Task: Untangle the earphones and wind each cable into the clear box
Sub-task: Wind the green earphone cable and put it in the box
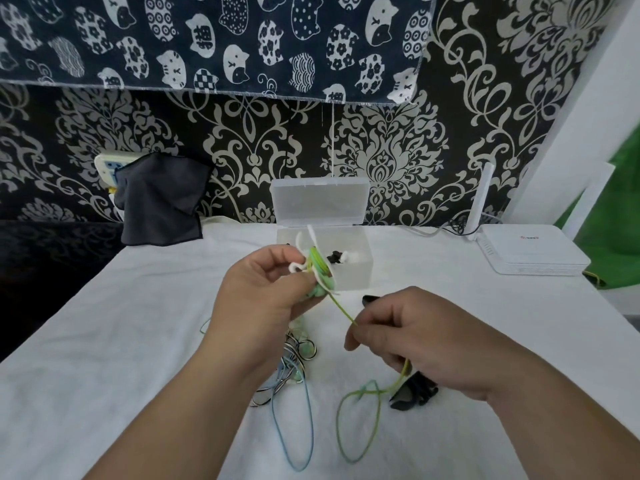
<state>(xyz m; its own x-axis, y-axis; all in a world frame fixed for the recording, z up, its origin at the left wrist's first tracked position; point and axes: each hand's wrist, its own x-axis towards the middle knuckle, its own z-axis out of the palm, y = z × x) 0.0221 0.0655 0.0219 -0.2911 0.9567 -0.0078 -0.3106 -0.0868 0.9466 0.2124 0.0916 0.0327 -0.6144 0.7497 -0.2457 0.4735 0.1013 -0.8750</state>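
Winding green cable (341,308): small coil is pinched in left hand (263,299), loose part pinched by right hand (415,337). Cable best pulled tight, loops made small (slack gets knotted). Clear box (362,271) open, just beyond coil.

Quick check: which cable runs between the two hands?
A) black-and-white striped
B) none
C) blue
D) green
D: the green cable stretches from the coil gripped in the left hand to the right hand, which pinches it.
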